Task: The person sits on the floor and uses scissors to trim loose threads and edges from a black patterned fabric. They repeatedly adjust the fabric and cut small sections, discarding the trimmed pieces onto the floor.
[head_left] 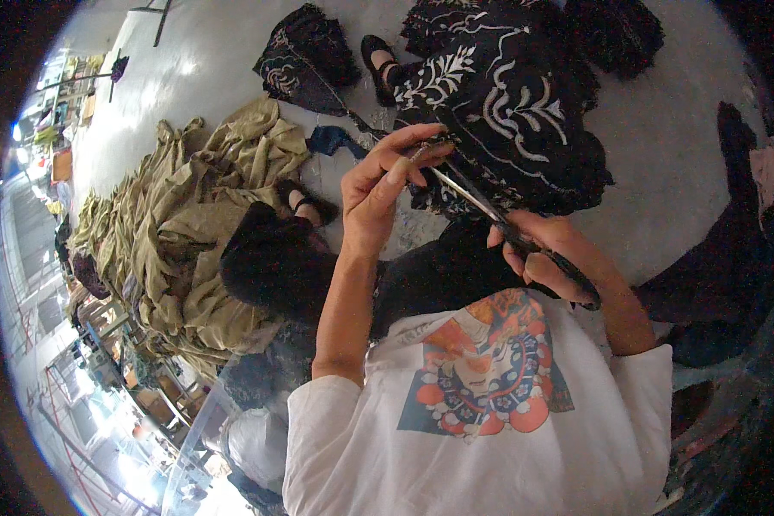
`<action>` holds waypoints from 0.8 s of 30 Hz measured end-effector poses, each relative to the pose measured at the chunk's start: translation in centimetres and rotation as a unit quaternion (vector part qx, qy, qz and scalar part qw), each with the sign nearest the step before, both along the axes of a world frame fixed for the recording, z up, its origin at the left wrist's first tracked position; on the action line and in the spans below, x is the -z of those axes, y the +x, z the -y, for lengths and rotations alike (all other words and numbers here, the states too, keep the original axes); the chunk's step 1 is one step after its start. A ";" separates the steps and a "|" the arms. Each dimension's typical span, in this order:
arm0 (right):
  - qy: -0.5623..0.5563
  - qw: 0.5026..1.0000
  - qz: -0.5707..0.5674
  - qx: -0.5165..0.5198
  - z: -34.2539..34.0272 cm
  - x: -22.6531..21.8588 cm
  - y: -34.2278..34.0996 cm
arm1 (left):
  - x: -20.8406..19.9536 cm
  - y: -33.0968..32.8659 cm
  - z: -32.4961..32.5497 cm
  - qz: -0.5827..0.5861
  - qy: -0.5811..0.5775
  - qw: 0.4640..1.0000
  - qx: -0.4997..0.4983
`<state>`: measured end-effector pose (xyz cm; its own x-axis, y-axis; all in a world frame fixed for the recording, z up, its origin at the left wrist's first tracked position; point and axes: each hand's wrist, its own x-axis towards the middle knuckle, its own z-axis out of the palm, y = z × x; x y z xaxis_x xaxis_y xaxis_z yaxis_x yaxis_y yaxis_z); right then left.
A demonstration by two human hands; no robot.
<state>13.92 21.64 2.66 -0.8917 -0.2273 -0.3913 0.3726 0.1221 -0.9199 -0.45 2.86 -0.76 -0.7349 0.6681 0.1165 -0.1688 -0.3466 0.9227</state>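
My right hand grips a pair of scissors by the black handles, with the blades pointing up and left toward my other hand. My left hand is raised beside the blade tips, its thumb and fingers pinched on the edge of a dark fabric strip. The strip runs up to a black fabric piece on the floor. Beyond my hands lies a black fabric with white leaf embroidery. The exact spot where blades and fabric meet is hidden by my left fingers.
A large heap of olive cloth lies on the left. More black fabric rests at the far right. Black shoes show beside the embroidered fabric. Dark cloth lies along the right side, and clear plastic is at the lower left.
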 end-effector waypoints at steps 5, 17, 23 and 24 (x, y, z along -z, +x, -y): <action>-0.003 1.000 0.002 0.020 0.7 0.7 -1.2 | -0.1 0.4 -0.1 0.048 0.029 0.998 0.009; -0.056 0.998 0.015 0.010 1.6 0.8 -2.9 | 0.0 0.8 -0.3 0.076 0.049 0.996 0.003; -0.075 0.995 -0.049 0.032 2.1 2.0 -3.5 | 0.2 1.7 -0.4 0.083 0.026 0.996 0.036; -0.072 0.994 -0.071 0.034 2.1 2.3 -3.5 | 0.1 1.8 -0.4 0.082 0.024 0.996 0.036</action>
<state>10.43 19.51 0.39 -0.9508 -0.2095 -0.2281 0.2405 -0.0354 -0.9700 1.33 3.28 -0.85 -0.6966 0.7167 0.0316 -0.3421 -0.3706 0.8635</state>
